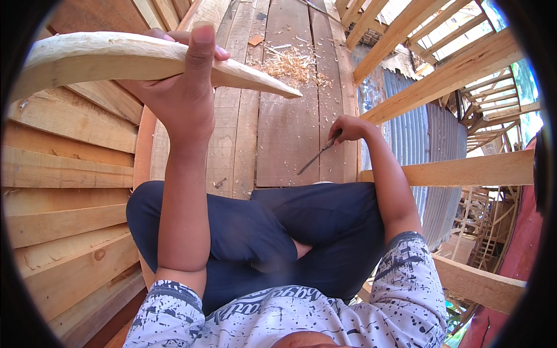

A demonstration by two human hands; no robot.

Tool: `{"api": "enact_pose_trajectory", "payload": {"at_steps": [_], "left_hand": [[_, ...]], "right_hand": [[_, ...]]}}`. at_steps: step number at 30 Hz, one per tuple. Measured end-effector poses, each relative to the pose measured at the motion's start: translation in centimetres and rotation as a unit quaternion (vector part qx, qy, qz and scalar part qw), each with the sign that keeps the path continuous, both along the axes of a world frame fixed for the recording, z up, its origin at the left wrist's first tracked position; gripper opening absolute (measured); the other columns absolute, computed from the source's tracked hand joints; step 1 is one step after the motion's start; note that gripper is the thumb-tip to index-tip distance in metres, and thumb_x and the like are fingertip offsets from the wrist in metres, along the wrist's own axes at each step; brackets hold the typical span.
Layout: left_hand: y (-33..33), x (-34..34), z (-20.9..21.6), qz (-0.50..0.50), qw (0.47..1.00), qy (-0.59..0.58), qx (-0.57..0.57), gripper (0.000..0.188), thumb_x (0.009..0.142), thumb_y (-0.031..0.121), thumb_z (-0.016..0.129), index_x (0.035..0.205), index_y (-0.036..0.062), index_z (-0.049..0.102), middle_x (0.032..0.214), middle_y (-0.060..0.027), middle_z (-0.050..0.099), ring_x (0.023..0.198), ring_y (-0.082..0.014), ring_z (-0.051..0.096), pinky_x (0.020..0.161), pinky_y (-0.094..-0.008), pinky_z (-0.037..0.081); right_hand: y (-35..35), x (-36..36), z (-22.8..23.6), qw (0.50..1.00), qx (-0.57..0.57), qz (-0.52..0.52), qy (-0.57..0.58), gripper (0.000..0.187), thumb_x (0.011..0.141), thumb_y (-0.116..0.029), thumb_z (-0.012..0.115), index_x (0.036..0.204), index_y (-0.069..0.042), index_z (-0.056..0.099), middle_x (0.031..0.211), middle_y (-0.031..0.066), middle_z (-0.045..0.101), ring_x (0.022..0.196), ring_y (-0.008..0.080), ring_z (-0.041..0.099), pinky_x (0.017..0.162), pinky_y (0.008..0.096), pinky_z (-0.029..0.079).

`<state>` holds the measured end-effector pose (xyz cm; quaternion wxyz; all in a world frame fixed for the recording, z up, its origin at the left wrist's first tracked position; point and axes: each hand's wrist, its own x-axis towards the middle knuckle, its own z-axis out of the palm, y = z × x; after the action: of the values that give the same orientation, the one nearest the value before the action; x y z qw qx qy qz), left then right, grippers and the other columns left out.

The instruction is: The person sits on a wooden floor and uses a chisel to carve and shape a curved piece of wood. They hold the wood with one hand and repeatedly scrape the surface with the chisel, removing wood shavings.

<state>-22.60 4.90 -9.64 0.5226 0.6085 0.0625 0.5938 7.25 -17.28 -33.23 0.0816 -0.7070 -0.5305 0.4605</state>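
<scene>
My left hand (188, 95) is raised and wrapped around a long, pale piece of carved wood (116, 52). The wood curves gently, runs out toward the left edge and narrows to a point on the right. Its surface looks freshly cut. Lower down on the right, my right hand (348, 129) grips the dark handle of a thin-bladed knife (316, 156). The blade slants down and left over the floorboards, well apart from the wood. Fingers behind the carved piece are partly hidden.
I sit cross-legged on a plank floor (284, 124). A heap of wood shavings (290, 64) lies ahead, with chips scattered around. Stacked boards (69, 168) form a wall on the left. Wooden rails (452, 168) and corrugated metal sheets (406, 133) border the right side.
</scene>
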Motion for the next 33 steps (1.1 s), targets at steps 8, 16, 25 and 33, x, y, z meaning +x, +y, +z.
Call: {"api": "enact_pose_trajectory", "payload": {"at_steps": [8,16,25,33], "left_hand": [[-0.2,-0.1,0.1,-0.01,1.0,0.008,-0.004,0.029,0.092,0.013,0.073,0.088,0.0127,0.044,0.076,-0.0047,0.063,0.068,-0.0176,0.065,0.072,-0.039,0.057],[-0.1,0.0,-0.1,-0.021,1.0,0.004,-0.013,0.029,0.092,0.013,0.072,0.088,0.0126,0.044,0.075,-0.0049,0.063,0.068,-0.0177,0.065,0.072,-0.0391,0.057],[0.0,0.1,0.1,-0.007,1.0,-0.01,-0.014,0.029,0.093,0.013,0.071,0.086,0.0122,0.044,0.075,-0.0047,0.062,0.067,-0.0175,0.065,0.071,-0.0383,0.058],[-0.1,-0.1,0.2,0.006,1.0,0.001,-0.008,0.029,0.092,0.013,0.072,0.085,0.0127,0.044,0.075,-0.0044,0.062,0.067,-0.0173,0.065,0.071,-0.0383,0.058]], "right_hand": [[0.5,0.9,1.6,0.989,0.093,-0.098,-0.053,0.03,0.077,-0.014,0.082,0.105,-0.004,0.074,0.089,0.0126,0.074,0.082,0.0195,0.069,0.077,0.0343,0.054],[0.1,1.3,-0.6,0.969,0.119,-0.204,-0.077,0.031,0.075,-0.009,0.084,0.104,-0.003,0.075,0.091,0.0061,0.075,0.082,0.0141,0.068,0.077,0.0319,0.054],[1.5,-0.6,-1.2,0.984,0.091,-0.143,-0.063,0.033,0.079,-0.02,0.082,0.107,-0.004,0.074,0.1,0.0137,0.074,0.098,0.0241,0.069,0.085,0.0375,0.053],[2.1,-1.1,-1.3,0.999,0.044,-0.003,-0.001,0.031,0.08,-0.02,0.081,0.107,-0.005,0.074,0.103,0.0127,0.074,0.098,0.025,0.069,0.087,0.0363,0.054]]}}
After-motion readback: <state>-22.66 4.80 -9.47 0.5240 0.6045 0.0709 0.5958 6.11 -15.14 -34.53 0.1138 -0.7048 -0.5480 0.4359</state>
